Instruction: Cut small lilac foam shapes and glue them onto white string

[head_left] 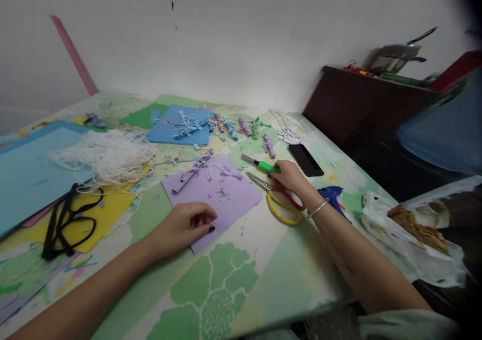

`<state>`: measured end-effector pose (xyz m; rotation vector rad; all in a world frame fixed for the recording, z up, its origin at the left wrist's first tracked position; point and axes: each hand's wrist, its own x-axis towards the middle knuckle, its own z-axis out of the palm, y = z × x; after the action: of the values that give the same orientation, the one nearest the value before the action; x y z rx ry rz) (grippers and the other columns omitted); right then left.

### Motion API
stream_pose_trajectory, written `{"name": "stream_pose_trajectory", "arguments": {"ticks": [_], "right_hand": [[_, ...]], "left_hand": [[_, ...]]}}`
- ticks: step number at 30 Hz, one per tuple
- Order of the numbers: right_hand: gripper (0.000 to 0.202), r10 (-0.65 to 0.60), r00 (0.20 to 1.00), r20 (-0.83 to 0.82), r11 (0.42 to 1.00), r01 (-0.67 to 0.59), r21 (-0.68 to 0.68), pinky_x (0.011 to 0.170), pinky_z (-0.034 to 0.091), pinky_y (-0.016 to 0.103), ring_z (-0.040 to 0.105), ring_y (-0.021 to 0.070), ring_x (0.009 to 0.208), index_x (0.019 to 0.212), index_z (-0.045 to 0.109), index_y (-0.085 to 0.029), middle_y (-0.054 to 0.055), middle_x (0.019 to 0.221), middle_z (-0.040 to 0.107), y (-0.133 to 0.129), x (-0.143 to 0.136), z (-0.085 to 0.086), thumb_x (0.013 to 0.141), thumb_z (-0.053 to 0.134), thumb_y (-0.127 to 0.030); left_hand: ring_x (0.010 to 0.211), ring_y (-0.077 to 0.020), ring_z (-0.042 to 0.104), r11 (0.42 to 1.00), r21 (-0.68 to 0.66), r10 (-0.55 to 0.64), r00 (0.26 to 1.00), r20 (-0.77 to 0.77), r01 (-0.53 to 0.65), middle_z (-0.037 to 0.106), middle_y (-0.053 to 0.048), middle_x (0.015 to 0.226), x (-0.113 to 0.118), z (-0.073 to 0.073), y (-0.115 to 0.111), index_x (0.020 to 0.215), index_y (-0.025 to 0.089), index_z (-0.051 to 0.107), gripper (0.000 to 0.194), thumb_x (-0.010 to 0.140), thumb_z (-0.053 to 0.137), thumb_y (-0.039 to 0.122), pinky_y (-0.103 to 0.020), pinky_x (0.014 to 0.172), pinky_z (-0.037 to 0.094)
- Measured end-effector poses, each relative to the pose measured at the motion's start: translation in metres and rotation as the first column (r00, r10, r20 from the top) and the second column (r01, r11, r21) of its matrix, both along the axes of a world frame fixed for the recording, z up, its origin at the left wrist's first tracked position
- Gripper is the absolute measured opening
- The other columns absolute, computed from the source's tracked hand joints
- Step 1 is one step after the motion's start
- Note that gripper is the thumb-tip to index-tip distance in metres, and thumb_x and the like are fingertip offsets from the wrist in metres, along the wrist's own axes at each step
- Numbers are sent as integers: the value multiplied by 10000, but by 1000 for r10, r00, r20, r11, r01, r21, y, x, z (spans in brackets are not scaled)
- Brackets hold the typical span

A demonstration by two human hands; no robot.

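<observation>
My left hand point(192, 223) rests on the near-left edge of a purple foam sheet point(241, 194), fingers loosely curled, thumb apart, nothing visible in them. On that sheet lie a purple roll point(185, 180), a bent pale strip point(226, 171) and small scraps point(222, 193). To the right, my right hand point(289, 175) has its fingers closed at the end of a green-handled knife point(266, 166), whose blade points left. Just below it are scissors point(284, 208) with one red and one yellow handle loop, lying on the table; the hand partly covers them.
White string point(105, 156) lies tangled at left, near black strips point(62, 224) on a yellow sheet point(107, 219). Behind are a blue sheet point(161, 135) with scraps and several small rolls. A black phone-like slab point(306, 160), blue glue gun point(333, 195) and plastic bag point(410, 239) are at right.
</observation>
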<state>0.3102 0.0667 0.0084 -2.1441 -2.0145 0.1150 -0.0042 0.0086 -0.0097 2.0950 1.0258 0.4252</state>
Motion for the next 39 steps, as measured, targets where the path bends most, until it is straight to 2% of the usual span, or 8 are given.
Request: {"name": "stream_pose_trajectory", "arguments": {"ticks": [4, 8, 12, 15, 18, 25, 32, 39], "right_hand": [[244, -22, 996, -86, 994, 31, 102, 787, 496, 365, 615, 223, 916, 1072, 576, -67, 146, 985, 637, -17, 0, 27, 973, 422, -228], [302, 77, 966, -246, 996, -65, 53, 614, 496, 262, 627, 152, 676, 1242, 468, -172, 39, 823, 666, -64, 4, 45, 986, 333, -260], [464, 190, 742, -643, 907, -383, -175, 508, 494, 263, 599, 138, 567, 1265, 466, -181, 67, 921, 682, -106, 8, 37, 889, 517, -448], [542, 260, 800, -540, 899, -404, -166, 648, 519, 298, 646, 200, 804, 1243, 521, -211, 92, 1134, 645, -125, 7, 27, 764, 692, -400], [486, 363, 843, -397, 884, -446, -138, 787, 498, 329, 622, 228, 964, 1249, 532, -220, 79, 1156, 641, -136, 3, 22, 787, 669, -286], [428, 535, 800, -271, 789, -588, -176, 821, 463, 340, 587, 215, 949, 1249, 575, -216, 91, 1067, 604, -139, -1, 20, 824, 633, -204], [410, 546, 812, -208, 800, -579, -160, 829, 464, 346, 593, 207, 929, 1297, 558, -231, 97, 1113, 570, -140, 0, 14, 888, 552, -204], [427, 561, 817, -131, 803, -576, -154, 786, 477, 345, 607, 208, 884, 1304, 558, -229, 93, 1078, 590, -139, -8, 14, 884, 505, -167]], "left_hand": [[583, -133, 512, 1000, 8, 14, 1000, -10, -14, 612, -1, 686, 1, -1, -1, 886, 195, 651, 149, 796, 554, 263, -233, 527, 396], [612, -137, 532, 1000, -19, -1, 1000, -24, 0, 648, -12, 712, 1, 1, -1, 826, 179, 655, 143, 792, 524, 226, -241, 572, 398], [593, -136, 530, 984, -178, -7, 1000, -13, 4, 612, 4, 651, -2, 4, -1, 787, 170, 638, 109, 772, 540, 215, -227, 531, 387], [588, -135, 535, 980, -197, 14, 999, 42, -5, 603, 12, 658, -3, 3, -1, 850, 166, 619, 116, 768, 593, 243, -227, 523, 402], [662, -146, 567, 998, -46, -37, 997, 65, 40, 640, -10, 744, -3, 1, 0, 852, 169, 624, 95, 777, 625, 228, -254, 605, 445], [985, -212, 575, 914, 263, -323, 946, 17, 308, 677, -57, 984, -13, -5, 10, 889, 212, 730, 131, 852, 606, 187, -359, 873, 448], [1257, -236, 475, 869, 183, -457, 888, -57, 459, 615, -22, 1292, -27, -8, 22, 1125, 325, 692, 349, 854, 577, 138, -422, 1078, 334], [1437, -301, 199, 866, 119, -443, 856, -267, 486, 366, 59, 1517, -27, -1, 21, 1246, 460, 571, 466, 899, 493, 158, -558, 1112, 218]]}}
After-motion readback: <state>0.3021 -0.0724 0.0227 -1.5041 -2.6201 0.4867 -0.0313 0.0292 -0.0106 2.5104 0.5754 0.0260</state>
